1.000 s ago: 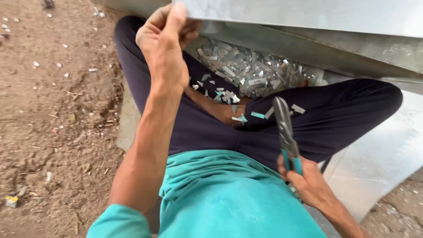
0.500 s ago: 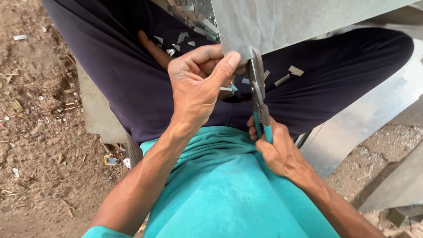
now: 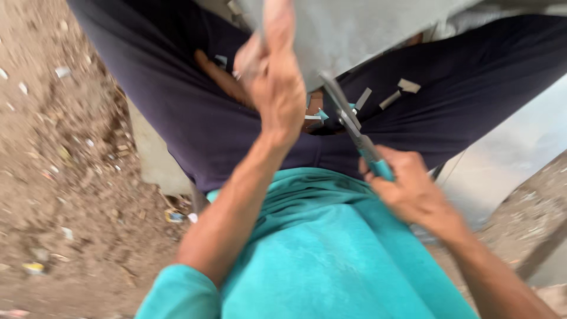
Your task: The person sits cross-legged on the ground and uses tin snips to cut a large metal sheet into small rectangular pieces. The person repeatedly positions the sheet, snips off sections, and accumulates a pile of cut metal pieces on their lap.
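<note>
Grey metal sheet [image 3: 360,29], flat, meets snips [image 3: 348,121].

Bare dirt ground [image 3: 65,177] (littered with scraps), daylit.

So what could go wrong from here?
1. The left hand grips the metal sheet right beside the snips; a slip could cut the fingers.
2. Sharp offcuts lie on the lap and may prick skin.
3. The frame is blurred by motion, so the cut may wander.
</note>
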